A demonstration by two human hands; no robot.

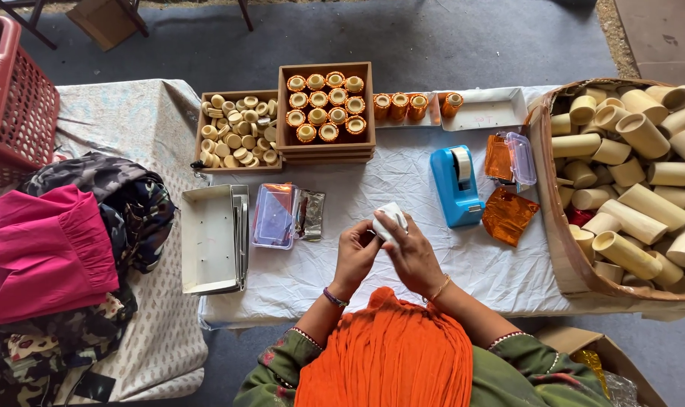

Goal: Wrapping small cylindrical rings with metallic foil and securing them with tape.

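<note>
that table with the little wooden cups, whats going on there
A person holds a small white piece in both hands: left hand, right hand, above a white-covered table. A blue tape dispenser and orange foil lie close by. Decorated cups fill a wooden box; plain cylinders fill a basket.

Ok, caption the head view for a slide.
Both hands hold a small white piece above a table, beside a tape dispenser.
</note>
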